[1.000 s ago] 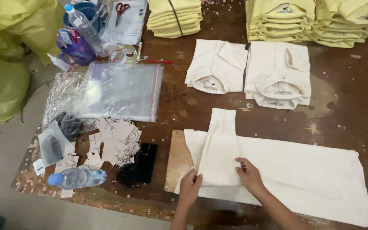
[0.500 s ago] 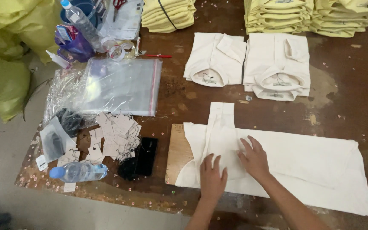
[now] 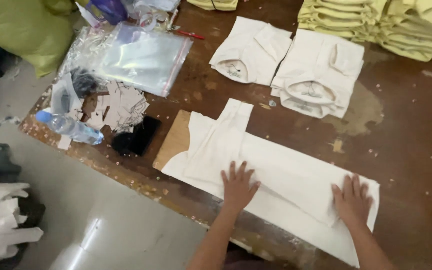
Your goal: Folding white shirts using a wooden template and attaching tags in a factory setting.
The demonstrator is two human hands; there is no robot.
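Head view: a cream shirt (image 3: 286,175) is seen spread flat along the near edge of the bench (image 3: 406,150), over a brown board (image 3: 173,142). The left hand (image 3: 237,186) is pressed on its middle, the right hand (image 3: 353,200) on its right end; both are laid open with fingers spread, nothing gripped. Two folded shirts (image 3: 291,67) lie beyond.

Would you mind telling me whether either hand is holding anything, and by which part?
Nothing is gripped. The left hand lies flat, fingers spread, on the middle of the cream garment; the right hand presses flat near its right end.
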